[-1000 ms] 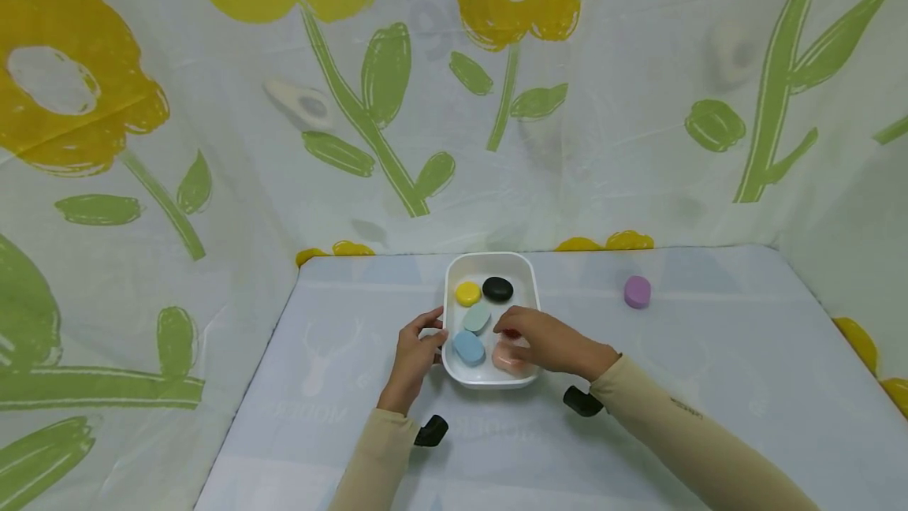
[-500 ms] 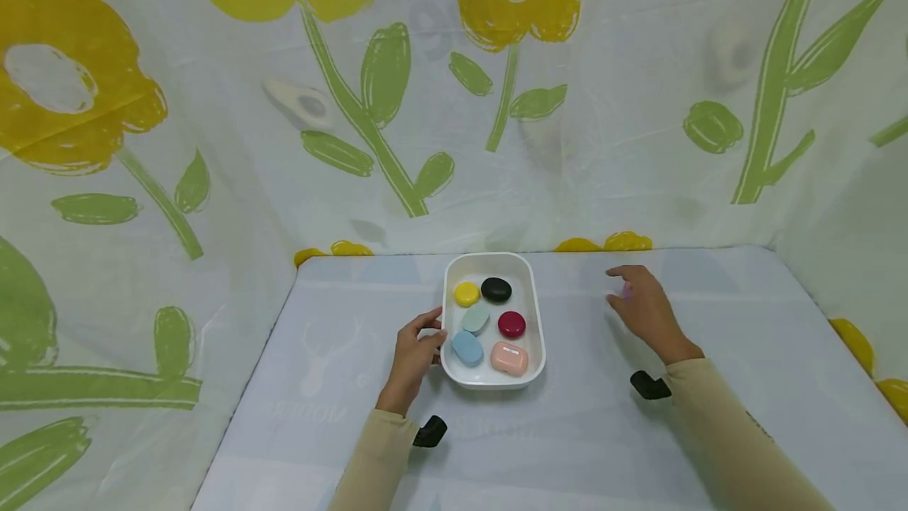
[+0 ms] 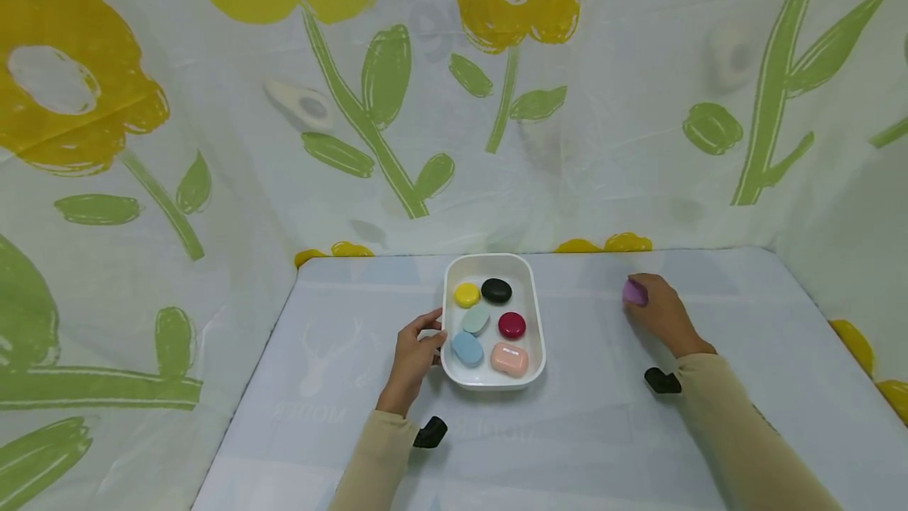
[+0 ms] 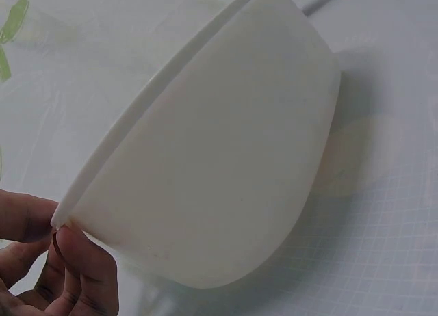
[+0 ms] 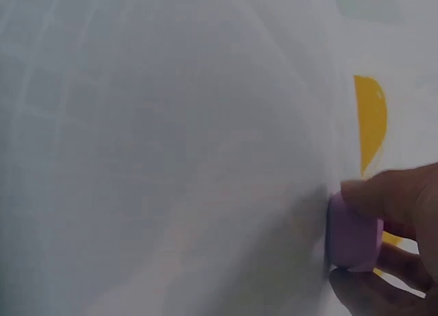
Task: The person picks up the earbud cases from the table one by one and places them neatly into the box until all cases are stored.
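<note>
A white tray (image 3: pixel 450 314) sits mid-table holding several small cases: yellow (image 3: pixel 467 294), black (image 3: pixel 496 290), pale green (image 3: pixel 477 318), dark red (image 3: pixel 511 325), light blue (image 3: pixel 468 348) and pink (image 3: pixel 509 359). My left hand (image 3: pixel 414 349) grips the tray's left rim, thumb on the edge; the left wrist view shows the tray's white outer wall (image 4: pixel 219 165) with my fingers (image 4: pixel 75 261) at its corner. My right hand (image 3: pixel 656 306) is out to the right on the table, fingers curled round a purple case (image 3: pixel 634 292), pinched between thumb and fingers in the right wrist view (image 5: pixel 352 234).
The table (image 3: pixel 567 432) is covered in a pale blue cloth. Flower-print fabric walls (image 3: pixel 213 140) stand close behind and on both sides. Black wrist mounts (image 3: pixel 430 432) sit by both sleeves.
My right hand left the tray, where it set down the dark red case, swept right across the table and closed on the purple case. The left hand stayed on the tray rim.
</note>
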Motion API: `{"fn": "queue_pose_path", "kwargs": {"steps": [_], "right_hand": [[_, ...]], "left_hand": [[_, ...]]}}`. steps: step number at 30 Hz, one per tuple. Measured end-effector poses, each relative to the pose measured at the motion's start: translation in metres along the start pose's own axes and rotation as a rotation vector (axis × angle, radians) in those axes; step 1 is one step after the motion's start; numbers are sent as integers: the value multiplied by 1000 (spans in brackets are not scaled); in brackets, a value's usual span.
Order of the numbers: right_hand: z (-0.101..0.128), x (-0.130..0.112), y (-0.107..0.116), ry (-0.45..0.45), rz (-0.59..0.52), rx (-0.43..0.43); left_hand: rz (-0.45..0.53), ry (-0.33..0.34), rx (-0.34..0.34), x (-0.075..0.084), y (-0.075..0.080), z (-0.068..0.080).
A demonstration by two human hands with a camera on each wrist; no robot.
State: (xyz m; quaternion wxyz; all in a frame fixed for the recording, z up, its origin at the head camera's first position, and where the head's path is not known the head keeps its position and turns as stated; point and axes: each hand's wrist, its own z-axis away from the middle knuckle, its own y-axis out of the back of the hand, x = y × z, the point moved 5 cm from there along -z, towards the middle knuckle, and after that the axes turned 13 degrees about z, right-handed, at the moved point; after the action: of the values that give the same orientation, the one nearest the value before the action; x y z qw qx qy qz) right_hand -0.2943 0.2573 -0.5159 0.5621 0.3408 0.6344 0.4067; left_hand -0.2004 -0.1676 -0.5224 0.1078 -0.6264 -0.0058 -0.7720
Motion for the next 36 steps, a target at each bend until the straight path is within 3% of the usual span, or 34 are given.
{"fn": "queue_pose_path", "kwargs": {"steps": [8,20,31,36], "right_hand": [[2,-9,1,27,22,51],[4,-8,-4,0,40,48],[11,-15,-6,-41,-8,-33],[15,-32,-4,-30,-52,-41]], "left_hand": [[3,7,5,1,1,0],[-5,19,16,1,0,0],[9,3,1,1,0,0],[6,7,4,0,0,0]]}}
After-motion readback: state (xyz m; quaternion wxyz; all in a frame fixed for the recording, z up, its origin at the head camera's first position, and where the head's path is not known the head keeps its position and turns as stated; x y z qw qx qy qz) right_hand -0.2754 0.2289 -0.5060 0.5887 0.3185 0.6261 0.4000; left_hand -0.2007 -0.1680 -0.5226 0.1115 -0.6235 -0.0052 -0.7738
